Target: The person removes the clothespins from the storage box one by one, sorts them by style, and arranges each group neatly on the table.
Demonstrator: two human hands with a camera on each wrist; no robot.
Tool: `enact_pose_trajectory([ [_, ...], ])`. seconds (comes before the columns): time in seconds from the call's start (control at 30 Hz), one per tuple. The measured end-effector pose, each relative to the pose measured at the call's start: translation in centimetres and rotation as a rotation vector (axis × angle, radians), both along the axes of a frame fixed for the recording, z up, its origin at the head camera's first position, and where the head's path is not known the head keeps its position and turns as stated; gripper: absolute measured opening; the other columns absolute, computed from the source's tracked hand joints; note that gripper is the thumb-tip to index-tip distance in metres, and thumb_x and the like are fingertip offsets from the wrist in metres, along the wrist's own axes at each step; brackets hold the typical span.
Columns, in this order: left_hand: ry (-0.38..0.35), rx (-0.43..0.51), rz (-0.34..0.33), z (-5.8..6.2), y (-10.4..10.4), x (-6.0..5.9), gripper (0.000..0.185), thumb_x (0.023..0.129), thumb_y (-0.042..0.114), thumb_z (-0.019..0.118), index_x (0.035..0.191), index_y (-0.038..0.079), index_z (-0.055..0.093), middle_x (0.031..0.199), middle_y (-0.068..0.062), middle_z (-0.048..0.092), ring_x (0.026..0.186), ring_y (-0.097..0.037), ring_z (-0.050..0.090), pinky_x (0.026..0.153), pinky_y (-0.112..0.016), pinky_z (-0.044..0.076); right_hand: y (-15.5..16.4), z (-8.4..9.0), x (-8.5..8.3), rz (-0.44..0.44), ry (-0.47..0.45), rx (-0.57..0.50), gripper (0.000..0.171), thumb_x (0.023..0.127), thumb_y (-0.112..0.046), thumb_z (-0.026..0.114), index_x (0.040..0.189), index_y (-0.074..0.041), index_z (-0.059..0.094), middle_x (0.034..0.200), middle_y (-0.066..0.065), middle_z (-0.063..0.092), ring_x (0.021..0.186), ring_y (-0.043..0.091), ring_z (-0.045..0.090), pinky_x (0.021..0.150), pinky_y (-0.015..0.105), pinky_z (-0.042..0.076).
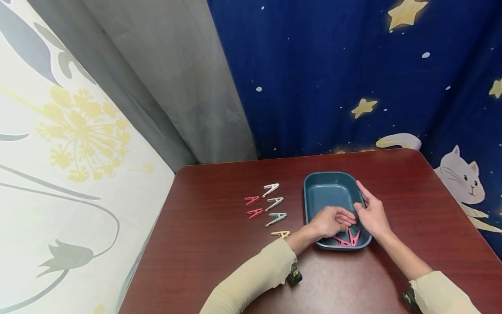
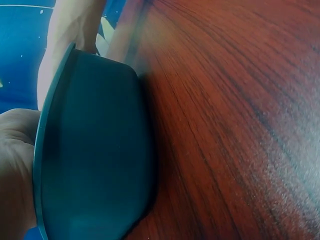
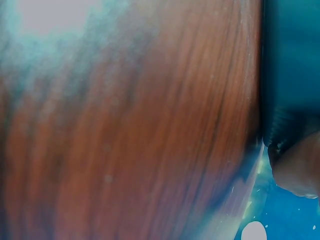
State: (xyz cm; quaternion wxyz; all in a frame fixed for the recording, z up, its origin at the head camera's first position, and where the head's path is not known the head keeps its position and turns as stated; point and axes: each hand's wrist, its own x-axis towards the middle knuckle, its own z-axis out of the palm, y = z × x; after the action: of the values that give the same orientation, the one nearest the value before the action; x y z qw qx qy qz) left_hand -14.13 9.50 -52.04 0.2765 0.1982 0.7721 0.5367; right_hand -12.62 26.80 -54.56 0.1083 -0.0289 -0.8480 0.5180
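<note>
A teal tray (image 1: 330, 190) stands on the dark red wooden table (image 1: 219, 244). My left hand (image 1: 332, 221) reaches over the tray's near left rim, its fingers loosely bent above two red clothespins (image 1: 348, 240) that lie in the near end; I see nothing held in it. My right hand (image 1: 371, 212) rests against the tray's right rim with its index finger stretched along the edge. In the left wrist view the tray's outer wall (image 2: 95, 150) fills the left side, with my left hand (image 2: 14, 165) over its rim and my right hand (image 2: 67, 35) behind it. The right wrist view is blurred and shows the table (image 3: 125, 125) and the tray (image 3: 295, 50).
Several clothespins lie on the table left of the tray: a white one (image 1: 270, 189), two red ones (image 1: 252, 200) (image 1: 255, 213), a grey one (image 1: 274, 203), a green one (image 1: 276, 218) and a yellow one (image 1: 280, 233). Curtains hang behind and to the left of the table.
</note>
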Motion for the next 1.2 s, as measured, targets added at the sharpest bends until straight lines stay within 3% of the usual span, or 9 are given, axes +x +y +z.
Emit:
enact_pose_trajectory([
  [0.23,0.058,-0.050,-0.069,0.02,-0.07,-0.08,0.032,0.087,-0.020,0.071,0.113,-0.002,0.075,0.104,-0.009,0.081,0.089,-0.009,0.076,0.073,-0.013,0.055,0.02,0.00,0.04,-0.001,-0.005,-0.003,0.074,0.098,0.006,0.053,0.167,-0.010,0.033,0.157,0.027,0.045,0.133,0.042,0.053,0.085,0.001,0.034],
  [0.33,0.125,-0.104,-0.110,0.12,-0.12,-0.10,0.032,0.085,-0.018,0.075,0.112,0.001,0.075,0.102,-0.004,0.081,0.086,-0.003,0.074,0.073,-0.012,0.054,0.04,0.02,0.02,-0.007,-0.004,0.003,0.073,0.098,0.006,0.054,0.166,-0.009,0.034,0.157,0.027,0.045,0.129,0.040,0.055,0.083,0.002,0.035],
  [0.53,0.444,-0.333,-0.214,0.24,-0.19,0.03,0.030,0.085,0.001,0.086,0.109,0.016,0.077,0.099,0.014,0.079,0.083,0.013,0.066,0.080,-0.003,0.043,0.02,0.06,0.01,-0.016,0.000,0.018,0.073,0.097,0.006,0.054,0.166,-0.010,0.036,0.158,0.025,0.045,0.121,0.029,0.059,0.081,0.005,0.035],
  [0.67,0.566,-0.392,-0.252,0.28,-0.15,0.13,0.028,0.086,0.005,0.088,0.107,0.018,0.076,0.096,0.016,0.078,0.082,0.014,0.064,0.074,-0.001,0.041,0.02,0.04,0.10,-0.022,0.001,0.024,0.072,0.098,0.006,0.054,0.166,-0.010,0.036,0.158,0.025,0.046,0.105,0.014,0.057,0.075,0.013,0.037],
  [0.73,0.587,-0.402,-0.256,0.31,-0.14,0.18,0.026,0.086,0.006,0.088,0.105,0.019,0.076,0.093,0.017,0.077,0.080,0.015,0.063,0.073,-0.001,0.041,0.01,0.04,0.09,-0.022,0.001,0.026,0.071,0.098,0.005,0.054,0.166,-0.010,0.036,0.157,0.025,0.046,0.100,0.012,0.056,0.072,0.015,0.038],
  [0.97,0.618,-0.434,-0.259,0.21,-0.17,0.21,0.017,0.089,0.016,0.088,0.098,0.023,0.076,0.084,0.022,0.073,0.072,0.021,0.055,0.072,-0.002,0.040,-0.07,0.18,0.03,-0.022,-0.012,0.028,0.070,0.099,0.004,0.055,0.166,-0.010,0.036,0.158,0.025,0.045,0.106,0.016,0.057,0.075,0.012,0.037],
  [1.2,0.618,-0.405,-0.269,0.00,-0.16,-0.07,0.009,0.097,0.020,0.081,0.102,0.024,0.074,0.087,0.022,0.071,0.078,0.020,0.054,0.075,-0.004,0.039,0.05,-0.03,0.06,-0.018,-0.003,0.025,0.072,0.098,0.006,0.053,0.166,-0.009,0.036,0.158,0.025,0.046,0.105,0.017,0.058,0.073,0.011,0.039],
])
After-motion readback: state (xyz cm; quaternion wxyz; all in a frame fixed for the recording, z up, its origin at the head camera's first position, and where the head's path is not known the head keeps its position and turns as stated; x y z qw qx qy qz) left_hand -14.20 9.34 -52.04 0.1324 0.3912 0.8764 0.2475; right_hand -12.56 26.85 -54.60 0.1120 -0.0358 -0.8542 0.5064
